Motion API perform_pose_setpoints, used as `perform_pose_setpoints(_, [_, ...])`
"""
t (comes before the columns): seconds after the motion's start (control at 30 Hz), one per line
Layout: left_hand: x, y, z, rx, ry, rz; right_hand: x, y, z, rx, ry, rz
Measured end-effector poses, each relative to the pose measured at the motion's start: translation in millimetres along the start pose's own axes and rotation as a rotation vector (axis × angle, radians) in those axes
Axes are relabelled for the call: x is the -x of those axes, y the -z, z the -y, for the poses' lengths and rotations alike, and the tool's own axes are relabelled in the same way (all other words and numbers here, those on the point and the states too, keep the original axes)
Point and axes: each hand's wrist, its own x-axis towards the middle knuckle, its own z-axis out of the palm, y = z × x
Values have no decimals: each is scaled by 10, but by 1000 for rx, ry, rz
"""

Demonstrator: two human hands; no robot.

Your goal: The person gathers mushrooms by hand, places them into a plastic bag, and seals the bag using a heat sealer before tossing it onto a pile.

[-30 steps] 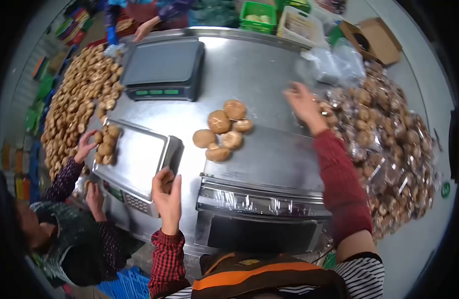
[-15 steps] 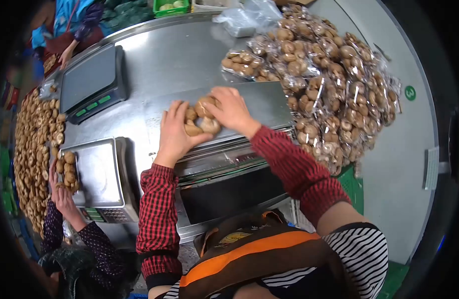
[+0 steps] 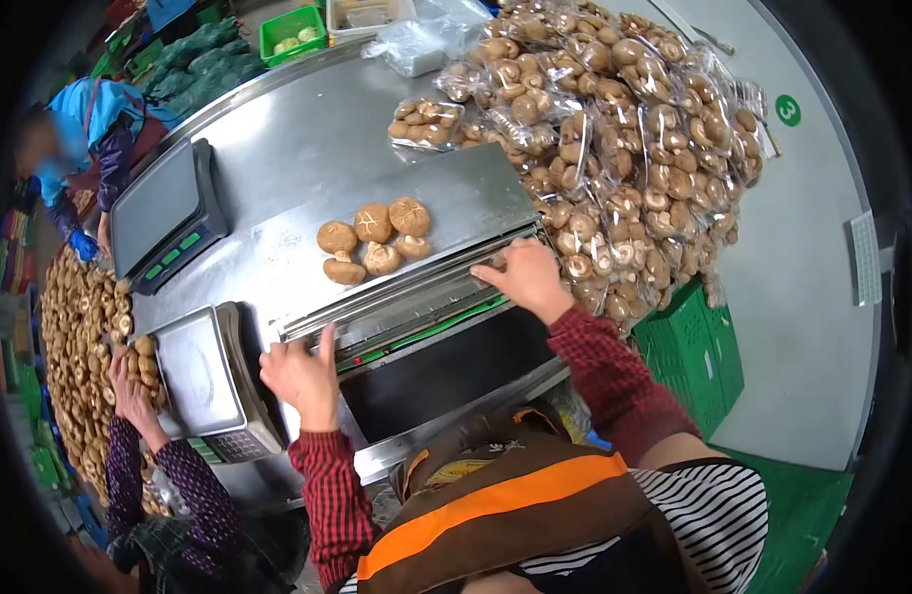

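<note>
Several brown mushrooms [image 3: 374, 224] lie in two rows on the metal plate, just behind the slotted edge of a wrapping machine [image 3: 416, 319]. My left hand [image 3: 303, 381] is at the machine's left end, thumb raised apart from its bent fingers. At the right end of the slotted edge is my right hand [image 3: 528, 279], its thumb stretched left, apart from the curled fingers. No mushroom is in either hand. Whether clear film touches the fingers cannot be made out.
Bagged mushrooms [image 3: 634, 158] are heaped at right, above green crates [image 3: 688, 356]. Two scales [image 3: 169, 213] [image 3: 200, 371] stand at left beside loose mushrooms [image 3: 80, 346]. A co-worker's hand [image 3: 134, 396] touches mushrooms on the nearer scale; another person [image 3: 104, 124] is at upper left.
Both hands have let go of the mushrooms, which now lie in rows. My left hand has moved down and left, my right hand down and right. The view has shifted.
</note>
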Motion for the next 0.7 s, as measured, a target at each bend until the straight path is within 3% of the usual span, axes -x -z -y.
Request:
perform_pose_setpoints(0.1, [-74,-208,33,296,-6,199,-26,-166,152,-266,-159,78])
perform_pose_setpoints(0.17, [-105,83,54,754,231,341,67,-126,23,-1027,-283,159])
perform_pose_setpoints(0.2, [-82,182,166,1226,541,606,106,193,9,-1601,-657,483])
perform_pose_setpoints(0.23, [-37,272,295,1689,859,883,184,236,-36,-1845,-807,662])
perform_pose_setpoints(0.3, [-99,594,370,2129,895,1201,101,336,-176,-2291,-625,1185])
perform_pose_setpoints(0.37, [-350,890,353,2160,524,680,-211,748,30,-1768,-160,216])
perform_pose_setpoints(0.43, [-808,1000,234,2269,488,364,-903,882,1,-2482,49,599])
perform_pose_setpoints(0.5, [-1275,847,-209,1618,152,25,-1368,888,447,-2032,-204,21])
perform_pose_setpoints(0.57, [-1628,148,-157,1219,-103,55,-1773,343,397,-1684,-183,72])
perform_pose_setpoints(0.63, [-1688,-284,-164,774,55,486,-1926,-377,197,-1466,-158,279])
perform_pose_setpoints(0.7, [-1512,-658,-77,818,-383,336,-1814,-411,255,-1426,-201,293])
